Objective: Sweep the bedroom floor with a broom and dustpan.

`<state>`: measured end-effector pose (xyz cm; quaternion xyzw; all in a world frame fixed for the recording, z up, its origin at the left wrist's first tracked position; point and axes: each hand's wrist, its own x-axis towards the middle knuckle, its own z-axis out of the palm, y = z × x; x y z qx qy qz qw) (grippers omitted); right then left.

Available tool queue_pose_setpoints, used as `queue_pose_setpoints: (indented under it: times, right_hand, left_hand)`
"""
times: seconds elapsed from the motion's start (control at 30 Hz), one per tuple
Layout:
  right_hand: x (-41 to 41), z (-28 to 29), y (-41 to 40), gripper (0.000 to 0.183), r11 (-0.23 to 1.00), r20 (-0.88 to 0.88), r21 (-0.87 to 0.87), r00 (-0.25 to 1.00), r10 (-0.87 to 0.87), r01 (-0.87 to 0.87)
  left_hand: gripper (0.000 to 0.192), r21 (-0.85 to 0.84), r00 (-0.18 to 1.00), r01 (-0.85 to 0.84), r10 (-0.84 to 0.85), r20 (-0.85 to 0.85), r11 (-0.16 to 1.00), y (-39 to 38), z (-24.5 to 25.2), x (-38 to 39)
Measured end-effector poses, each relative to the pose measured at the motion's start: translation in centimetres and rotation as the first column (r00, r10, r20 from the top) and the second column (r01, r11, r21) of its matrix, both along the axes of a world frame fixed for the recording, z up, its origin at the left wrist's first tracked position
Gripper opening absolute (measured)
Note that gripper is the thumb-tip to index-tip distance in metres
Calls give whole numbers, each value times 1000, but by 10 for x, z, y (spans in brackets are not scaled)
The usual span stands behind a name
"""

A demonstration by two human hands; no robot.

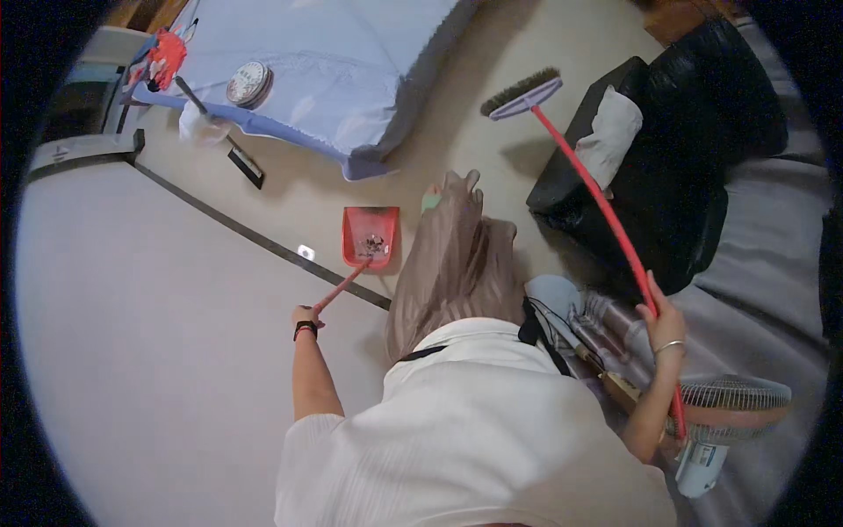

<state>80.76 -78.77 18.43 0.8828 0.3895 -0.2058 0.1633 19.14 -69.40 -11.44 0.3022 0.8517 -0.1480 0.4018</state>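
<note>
My left hand (307, 316) grips the handle of a red long-handled dustpan (352, 227) at the left of my legs. Dark bits of debris (373, 246) lie inside the pan, near its back by the handle. In my right hand (664, 323) is the red stick of a broom (609, 211), which slants up and left across the view. Its lilac head (527, 102) with dark bristles is at the far end, beyond my feet. Whether the bristles touch the floor I cannot tell.
A bed with a pale blue cover (329, 66) stands ahead, a round tin (249, 83) on it. A squeegee-like tool (245, 167) leans there. On the right are a black plastic-wrapped bulk (685, 125), a white cloth (612, 135) and an electric fan (734, 405). A white surface (164, 342) fills the left.
</note>
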Motion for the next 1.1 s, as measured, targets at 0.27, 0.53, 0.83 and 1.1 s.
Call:
queue_pose_setpoints:
  times: [0.27,0.53,0.83,1.1]
  right_hand:
    - [-21,-64,-19,49,994,-244,-103,970,1,-27]
    - [-30,-151,-62,42,942,-214,-333,970,-114,38]
    - [-6,-189,-66,28,941,-172,-334,985,-4,-54]
    - [-13,-197,-27,17,942,-86,36,938,336,-334]
  left_hand:
    - [31,47,996,-89,90,-22,995,-20,-16,-16]
    - [28,-17,998,-38,37,-41,999,-9,-9,-7]
    - [39,-330,871,417,-476,-121,847,-20,-23,-15]
    - [66,-248,964,53,-114,-238,967,-42,-37,-13]
